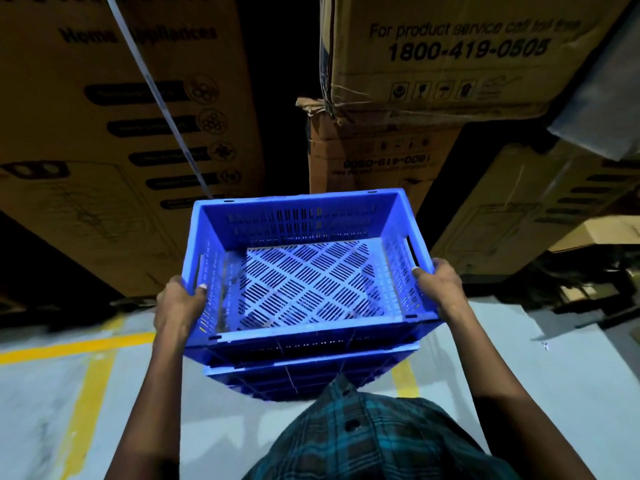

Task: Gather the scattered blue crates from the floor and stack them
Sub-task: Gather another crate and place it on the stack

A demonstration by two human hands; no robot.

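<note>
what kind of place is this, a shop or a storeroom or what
Most likely a warehouse or stockroom. Tall cardboard appliance cartons stand stacked in rows, yellow lane lines mark the concrete floor, and a person's hands hold a blue crate over more stacked crates.

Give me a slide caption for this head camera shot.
Both hands, left hand and right hand, grip a blue crate atop another crate.

My left hand grips the left rim of the top crate, my right hand the right rim. That crate sits above a second crate, directly under it. Behind the 2 crates stand cardboard boxes, stacked to left and right. The floor lies below.
</note>
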